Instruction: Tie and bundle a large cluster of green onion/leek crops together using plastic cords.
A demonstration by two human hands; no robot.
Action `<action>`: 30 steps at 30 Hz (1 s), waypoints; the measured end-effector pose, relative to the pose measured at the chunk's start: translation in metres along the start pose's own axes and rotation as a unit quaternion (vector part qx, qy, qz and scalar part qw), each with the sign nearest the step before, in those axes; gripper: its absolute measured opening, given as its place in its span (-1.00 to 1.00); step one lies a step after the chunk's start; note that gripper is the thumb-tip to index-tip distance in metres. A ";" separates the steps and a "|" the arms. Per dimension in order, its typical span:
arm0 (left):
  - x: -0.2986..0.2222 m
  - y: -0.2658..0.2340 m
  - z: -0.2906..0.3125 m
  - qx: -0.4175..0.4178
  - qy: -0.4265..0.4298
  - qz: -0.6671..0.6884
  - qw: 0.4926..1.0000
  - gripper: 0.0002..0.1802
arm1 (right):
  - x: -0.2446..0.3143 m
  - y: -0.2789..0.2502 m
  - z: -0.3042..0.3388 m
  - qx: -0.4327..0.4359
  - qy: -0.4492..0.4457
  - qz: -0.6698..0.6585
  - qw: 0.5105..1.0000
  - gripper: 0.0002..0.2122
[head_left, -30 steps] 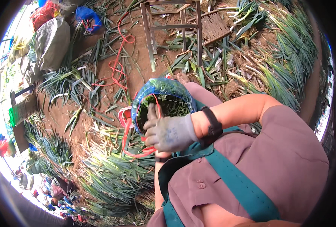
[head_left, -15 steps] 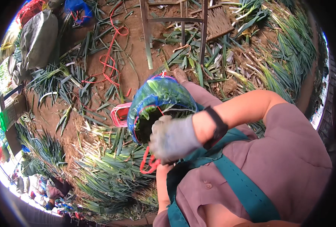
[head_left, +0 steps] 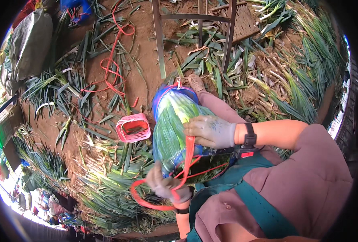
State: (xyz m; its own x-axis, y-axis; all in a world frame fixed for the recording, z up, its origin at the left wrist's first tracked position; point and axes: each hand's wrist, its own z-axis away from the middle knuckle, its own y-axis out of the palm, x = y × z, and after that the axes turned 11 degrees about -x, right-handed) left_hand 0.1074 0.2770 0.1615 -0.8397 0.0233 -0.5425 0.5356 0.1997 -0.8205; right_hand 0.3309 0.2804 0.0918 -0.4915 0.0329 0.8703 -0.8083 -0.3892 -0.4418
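A blue mesh bag [head_left: 169, 135], packed with long green leafy vegetables that look like leeks, lies in front of me with its open end towards my body. My gloved right hand [head_left: 213, 131] rests on top of the bag. Its fingers are closed on the upper end of a red plastic strap [head_left: 189, 157]. At the bag's near left edge, my gloved left hand [head_left: 169, 185] is closed round the same strap lower down, slightly blurred. A loop of strap hangs out beside the left hand, and thinner red cord crosses the bag's mouth.
A pink basket [head_left: 133, 138] stands left of the bag. Ahead are a metal frame [head_left: 195, 16] and a woven seat [head_left: 243, 24]. Leek heaps lie at right [head_left: 316, 68] and near left [head_left: 118, 185]. Loose red strap [head_left: 113, 66] and a grey sack [head_left: 30, 44] lie far left.
My right hand has moved from the bag's mouth up and right onto its top. The left hand has come into view, with strap stretched between both hands. The bag's near end has swung right.
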 end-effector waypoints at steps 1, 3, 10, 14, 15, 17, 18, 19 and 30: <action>0.005 0.002 -0.007 0.015 -0.019 -0.011 1.000 -0.56 | -0.003 -0.011 -0.004 0.043 0.022 -0.046 0.998 -0.67; 0.028 0.001 -0.003 0.174 -0.116 0.036 0.977 -0.45 | -0.022 -0.034 -0.020 0.137 0.063 -0.146 0.978 -0.66; 0.031 -0.004 0.021 0.162 -0.325 0.135 0.922 -0.39 | -0.159 0.030 -0.115 0.177 0.156 0.095 0.967 -0.64; 0.031 0.001 0.011 0.212 -0.362 0.140 0.897 -0.31 | -0.216 0.145 -0.179 0.252 0.016 0.211 0.944 -0.64; 0.029 0.003 0.008 0.223 -0.365 0.150 0.891 -0.30 | -0.229 0.164 -0.189 0.271 -0.024 0.263 0.926 -0.68; 0.026 0.002 0.002 0.231 -0.377 0.144 0.885 -0.27 | -0.241 0.179 -0.206 0.338 -0.065 0.348 0.872 -0.75; 0.027 0.001 0.002 0.233 -0.373 0.144 0.886 -0.26 | -0.244 0.181 -0.211 0.362 -0.065 0.357 0.858 -0.79; 0.028 0.000 0.003 0.236 -0.368 0.144 0.888 -0.25 | -0.244 0.182 -0.212 0.384 -0.069 0.345 0.853 -0.79; 0.043 0.009 0.004 0.181 -0.420 0.277 0.845 -0.46 | -0.178 0.134 -0.192 0.429 0.167 0.060 0.886 -0.60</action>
State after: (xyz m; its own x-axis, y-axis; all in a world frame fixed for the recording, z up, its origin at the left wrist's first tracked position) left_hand 0.0766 0.2763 0.1298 -0.1738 -0.7183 -0.6737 0.9455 0.0696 -0.3181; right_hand 0.2476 0.3993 -0.1640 -0.7420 0.1590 0.6513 -0.2701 -0.9600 -0.0734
